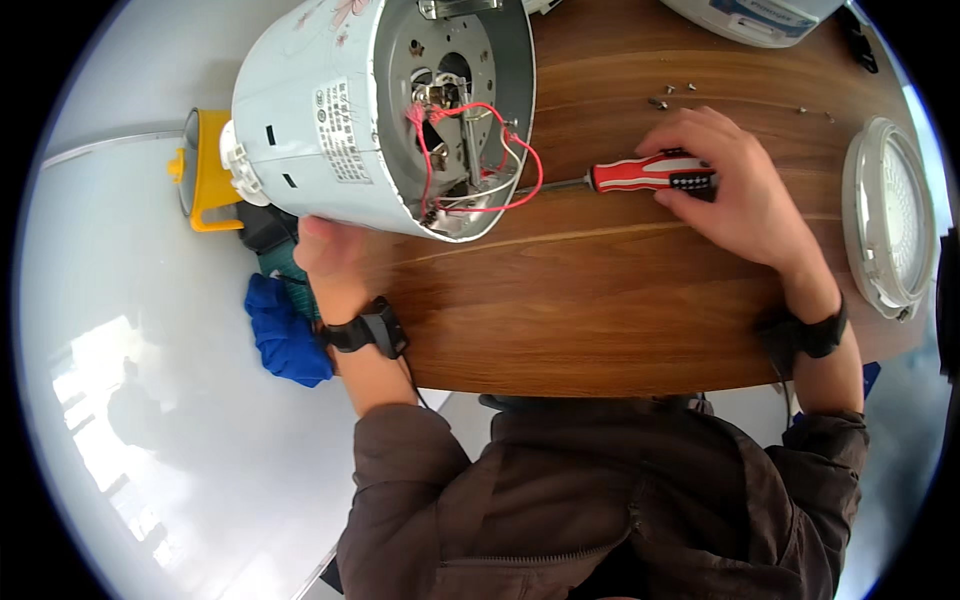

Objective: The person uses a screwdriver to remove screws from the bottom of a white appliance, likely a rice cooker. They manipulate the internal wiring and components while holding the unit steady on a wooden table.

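Note:
A pale metal electric pot (pixel 310 125) with a floral print lies on its side, its open end facing right. Inside that end, red wires (pixel 530 160), white wires and metal brackets are exposed. Against the pot's near side is my left hand (pixel 332 248), gripping it; most of the fingers are hidden behind the body and the rest are blurred. My right hand (pixel 735 185) is closed around the handle of a red and black screwdriver (pixel 635 176). The screwdriver's shaft points left, to the rim of the open end. Whether its tip touches anything, I cannot tell.
Several small screws (pixel 658 103) lie on the wooden table (pixel 620 310) beyond my right hand. A round whitish cover (pixel 893 215) rests at the right edge. At the far right stands a white container (pixel 760 20). On the left are a yellow-framed object (pixel 212 170) and a blue cloth (pixel 285 335).

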The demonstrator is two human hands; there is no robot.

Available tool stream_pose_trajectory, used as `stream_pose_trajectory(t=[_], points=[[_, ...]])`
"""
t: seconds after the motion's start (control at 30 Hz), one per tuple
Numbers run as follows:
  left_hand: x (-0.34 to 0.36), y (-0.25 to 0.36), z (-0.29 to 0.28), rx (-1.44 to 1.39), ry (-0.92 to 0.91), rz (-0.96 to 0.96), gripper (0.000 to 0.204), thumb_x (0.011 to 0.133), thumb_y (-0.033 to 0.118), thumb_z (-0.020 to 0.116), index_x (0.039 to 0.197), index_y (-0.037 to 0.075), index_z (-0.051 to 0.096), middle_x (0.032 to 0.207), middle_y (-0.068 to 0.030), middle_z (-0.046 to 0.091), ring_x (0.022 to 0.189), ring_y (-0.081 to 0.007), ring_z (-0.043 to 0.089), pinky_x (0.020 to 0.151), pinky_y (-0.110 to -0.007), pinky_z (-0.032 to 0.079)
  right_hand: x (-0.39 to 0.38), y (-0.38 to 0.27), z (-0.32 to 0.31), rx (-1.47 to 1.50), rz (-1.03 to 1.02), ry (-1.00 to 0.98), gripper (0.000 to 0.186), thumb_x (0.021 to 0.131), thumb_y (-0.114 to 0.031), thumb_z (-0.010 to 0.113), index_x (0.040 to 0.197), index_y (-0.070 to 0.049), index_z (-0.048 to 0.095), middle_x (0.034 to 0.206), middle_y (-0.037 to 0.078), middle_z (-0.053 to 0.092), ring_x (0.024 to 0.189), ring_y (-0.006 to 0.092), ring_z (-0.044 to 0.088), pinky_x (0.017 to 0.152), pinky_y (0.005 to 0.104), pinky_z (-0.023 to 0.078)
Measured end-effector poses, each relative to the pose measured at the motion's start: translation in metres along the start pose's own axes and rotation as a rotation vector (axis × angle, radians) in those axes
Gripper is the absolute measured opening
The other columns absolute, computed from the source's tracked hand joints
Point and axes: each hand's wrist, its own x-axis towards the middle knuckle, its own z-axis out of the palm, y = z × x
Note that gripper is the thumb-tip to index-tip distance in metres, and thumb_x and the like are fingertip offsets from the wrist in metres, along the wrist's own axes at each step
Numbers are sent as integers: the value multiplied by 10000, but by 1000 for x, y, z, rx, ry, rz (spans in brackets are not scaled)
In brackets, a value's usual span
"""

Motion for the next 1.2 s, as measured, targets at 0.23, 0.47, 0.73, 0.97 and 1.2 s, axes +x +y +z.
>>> stream_pose_trajectory(t=[0.23,0.47,0.73,0.97,1.2], points=[[-14,-2,-18,101,223,-4,838,951,471,675,1579,42,324,1591,-95,423,1454,-296,412,1203,-503,304,-2,-4,9,-172,-78,-34,394,731,-80,804,1111,-105,701,1126,54,646,1055,275,592,988,415,427],[-5,-14,-19,91,244,18,816,944,410,715,1540,-12,352,1523,-111,485,1391,-280,465,1154,-448,344,3,-21,13,-279,-121,130,309,832,-149,783,1127,-90,710,1101,50,661,1036,260,599,956,406,427],[7,-8,-4,129,190,-35,813,934,421,735,1528,-2,376,1493,-100,515,1376,-230,473,1127,-396,358,48,-51,20,-91,-59,209,177,887,-139,741,1005,-8,753,844,94,681,770,290,626,693,350,519],[12,-9,8,165,236,12,830,928,414,745,1542,9,358,1496,-104,513,1372,-230,476,1129,-384,361,64,-62,31,216,234,120,249,934,-205,735,1071,1,755,962,88,748,818,138,662,759,290,534],[8,-7,4,208,211,-26,837,944,456,700,1545,-5,343,1532,-95,485,1403,-243,455,1153,-413,330,65,-60,41,158,9,232,216,864,-143,786,1033,-11,766,903,93,736,811,178,686,752,307,542]])
